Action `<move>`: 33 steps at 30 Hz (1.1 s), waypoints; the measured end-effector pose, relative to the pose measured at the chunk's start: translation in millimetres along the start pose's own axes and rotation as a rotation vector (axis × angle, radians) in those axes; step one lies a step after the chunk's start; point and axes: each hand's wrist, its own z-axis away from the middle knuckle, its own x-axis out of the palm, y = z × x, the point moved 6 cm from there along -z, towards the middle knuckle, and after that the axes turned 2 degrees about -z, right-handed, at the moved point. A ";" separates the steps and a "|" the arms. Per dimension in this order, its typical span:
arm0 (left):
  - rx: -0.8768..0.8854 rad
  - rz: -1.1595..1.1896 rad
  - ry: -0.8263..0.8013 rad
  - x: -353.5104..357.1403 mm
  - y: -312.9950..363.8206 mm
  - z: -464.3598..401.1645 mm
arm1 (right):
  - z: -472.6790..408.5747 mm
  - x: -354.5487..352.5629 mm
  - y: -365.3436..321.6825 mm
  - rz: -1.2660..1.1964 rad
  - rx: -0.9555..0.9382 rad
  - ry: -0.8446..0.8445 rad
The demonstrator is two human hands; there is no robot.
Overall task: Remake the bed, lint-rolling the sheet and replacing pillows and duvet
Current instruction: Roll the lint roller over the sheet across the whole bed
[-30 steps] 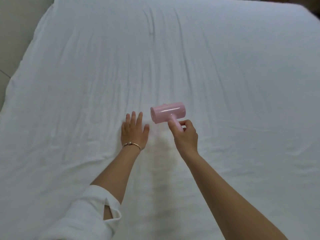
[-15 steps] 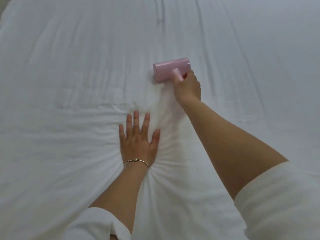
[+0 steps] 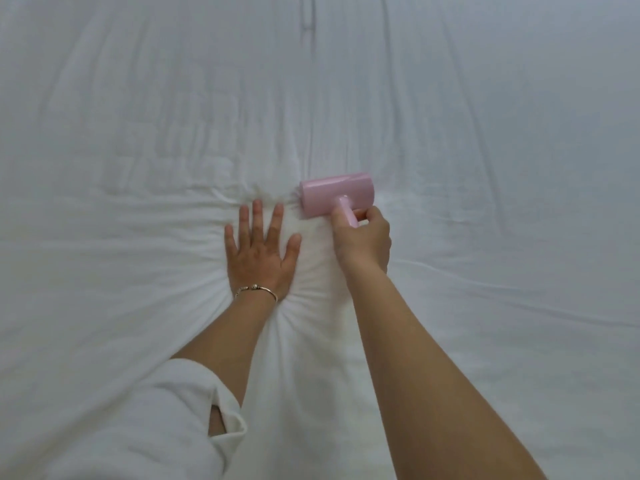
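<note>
Lint roller (image 3: 336, 195) gripped in R hand (image 3: 362, 241), beside flat L hand (image 3: 259, 253).

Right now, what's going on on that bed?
A person is lint-rolling the white sheet. The right hand grips the handle of a pink lint roller, whose drum lies on the sheet just beyond the fingers. The left hand presses flat beside it, fingers spread, with creases fanning out from the wrist. No pillows or duvet show in this view.

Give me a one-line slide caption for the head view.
Left hand presses the white sheet flat while the right hand works the pink lint roller alongside it.
</note>
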 end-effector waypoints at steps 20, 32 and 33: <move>0.022 0.122 -0.171 -23.0 0.7 309.5 | 239.8 -132.6 212.0 -0.020 0.162 -0.008; 0.040 0.046 -0.138 -3.4 17.3 491.1 | 397.3 -230.3 354.2 -0.066 0.183 -0.061; 0.053 0.048 -0.136 -2.4 18.7 504.0 | 409.2 -237.3 364.4 -0.071 0.182 -0.072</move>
